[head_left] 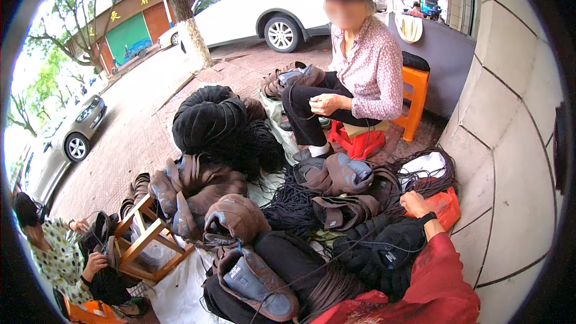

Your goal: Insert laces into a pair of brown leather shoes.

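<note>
On my lap, between my dark trouser legs, lies a brown and blue-grey shoe upper (257, 281). A dark lace (354, 245) stretches from around it up to the right. My right hand (415, 204), in a red sleeve with a black wristband, is raised at the right with fingers closed on the lace. It is near a heap of dark laces (441, 174) and a red plastic bag (444, 207). My left hand does not show. A bundle of brown laces (335, 291) lies beside the upper, next to my thigh.
Nested brown shoe uppers (237, 219) and black bundles (210, 120) lie ahead. A co-worker (369, 72) sits on a red stool (358, 140); another (57, 258) works at the left by a wooden frame (150, 246). A tiled wall (510, 114) rises on the right.
</note>
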Demonstrator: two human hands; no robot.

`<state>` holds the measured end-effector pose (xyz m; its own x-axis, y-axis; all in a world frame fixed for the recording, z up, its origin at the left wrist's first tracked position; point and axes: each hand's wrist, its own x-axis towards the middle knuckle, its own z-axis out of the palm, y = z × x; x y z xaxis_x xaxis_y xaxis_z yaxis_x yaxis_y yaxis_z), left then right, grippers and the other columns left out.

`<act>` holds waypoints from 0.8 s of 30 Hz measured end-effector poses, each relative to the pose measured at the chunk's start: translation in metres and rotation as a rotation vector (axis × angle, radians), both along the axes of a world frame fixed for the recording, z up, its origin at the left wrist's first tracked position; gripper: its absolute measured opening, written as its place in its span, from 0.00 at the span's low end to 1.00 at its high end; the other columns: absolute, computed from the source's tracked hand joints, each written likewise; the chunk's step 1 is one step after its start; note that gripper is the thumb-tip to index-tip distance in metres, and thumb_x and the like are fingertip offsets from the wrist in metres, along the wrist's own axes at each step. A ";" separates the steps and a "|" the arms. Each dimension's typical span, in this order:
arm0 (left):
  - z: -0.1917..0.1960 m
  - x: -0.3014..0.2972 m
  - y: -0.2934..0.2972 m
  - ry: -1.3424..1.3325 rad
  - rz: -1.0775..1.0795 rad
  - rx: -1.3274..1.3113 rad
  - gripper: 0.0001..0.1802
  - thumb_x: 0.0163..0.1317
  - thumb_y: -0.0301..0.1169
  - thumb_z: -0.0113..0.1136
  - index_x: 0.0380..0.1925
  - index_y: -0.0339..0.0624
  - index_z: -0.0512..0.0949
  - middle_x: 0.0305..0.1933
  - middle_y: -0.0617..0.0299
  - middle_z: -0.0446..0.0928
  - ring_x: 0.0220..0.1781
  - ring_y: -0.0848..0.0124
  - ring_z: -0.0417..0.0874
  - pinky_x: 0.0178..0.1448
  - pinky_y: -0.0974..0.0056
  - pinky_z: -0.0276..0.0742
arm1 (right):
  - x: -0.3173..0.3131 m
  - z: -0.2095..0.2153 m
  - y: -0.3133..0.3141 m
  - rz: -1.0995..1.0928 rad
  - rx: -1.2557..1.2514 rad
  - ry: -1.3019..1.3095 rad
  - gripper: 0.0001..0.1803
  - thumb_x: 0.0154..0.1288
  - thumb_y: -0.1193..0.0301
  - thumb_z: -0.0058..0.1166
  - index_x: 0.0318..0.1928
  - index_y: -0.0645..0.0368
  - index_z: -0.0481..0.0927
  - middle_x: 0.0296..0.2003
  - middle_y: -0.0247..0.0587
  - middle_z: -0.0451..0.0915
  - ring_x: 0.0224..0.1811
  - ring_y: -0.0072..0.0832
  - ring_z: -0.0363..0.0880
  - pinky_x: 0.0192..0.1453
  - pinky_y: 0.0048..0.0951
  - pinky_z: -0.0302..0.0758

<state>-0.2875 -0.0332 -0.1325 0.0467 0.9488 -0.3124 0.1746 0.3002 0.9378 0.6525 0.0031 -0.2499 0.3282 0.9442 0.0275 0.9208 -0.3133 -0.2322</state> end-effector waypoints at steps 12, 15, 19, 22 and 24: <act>-0.003 -0.038 0.125 -0.100 -0.109 -0.053 0.08 0.52 0.30 0.52 0.17 0.44 0.70 0.19 0.62 0.70 0.17 0.70 0.68 0.24 0.65 0.67 | -0.003 -0.022 -0.015 -0.232 0.218 -0.103 0.05 0.47 0.72 0.52 0.23 0.59 0.78 0.21 0.49 0.76 0.28 0.45 0.77 0.32 0.42 0.72; -0.006 -0.044 0.169 -0.133 -0.138 -0.084 0.08 0.52 0.31 0.52 0.16 0.45 0.69 0.18 0.62 0.70 0.17 0.70 0.68 0.23 0.65 0.67 | -0.017 -0.019 -0.011 -0.222 0.325 -0.392 0.05 0.49 0.70 0.53 0.21 0.56 0.77 0.22 0.44 0.76 0.28 0.41 0.76 0.33 0.41 0.68; 0.000 -0.066 0.215 -0.168 -0.160 -0.099 0.09 0.52 0.31 0.52 0.15 0.46 0.69 0.18 0.62 0.69 0.16 0.71 0.68 0.23 0.65 0.67 | -0.041 0.012 -0.002 -0.272 0.549 -0.302 0.06 0.54 0.68 0.52 0.26 0.56 0.77 0.24 0.44 0.76 0.29 0.39 0.75 0.36 0.40 0.64; 0.004 -0.089 0.218 -0.641 -0.539 -0.156 0.19 0.64 0.44 0.32 0.42 0.50 0.72 0.40 0.63 0.71 0.36 0.70 0.72 0.37 0.56 0.74 | -0.038 0.016 0.009 -0.314 0.649 0.011 0.07 0.56 0.70 0.50 0.33 0.59 0.77 0.27 0.46 0.76 0.31 0.41 0.74 0.34 0.40 0.66; -0.002 -0.089 0.189 -0.616 -0.370 -0.038 0.17 0.62 0.40 0.36 0.41 0.47 0.72 0.39 0.62 0.72 0.35 0.70 0.73 0.36 0.58 0.74 | -0.053 0.032 0.014 -0.066 0.802 0.116 0.06 0.55 0.73 0.49 0.34 0.60 0.76 0.27 0.46 0.76 0.32 0.42 0.75 0.35 0.39 0.69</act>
<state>-0.3760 0.1560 -0.1347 0.5419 0.8254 -0.1581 -0.2864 0.3583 0.8886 0.5999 0.0167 -0.2184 0.4248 0.6301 0.6500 0.8627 -0.0640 -0.5017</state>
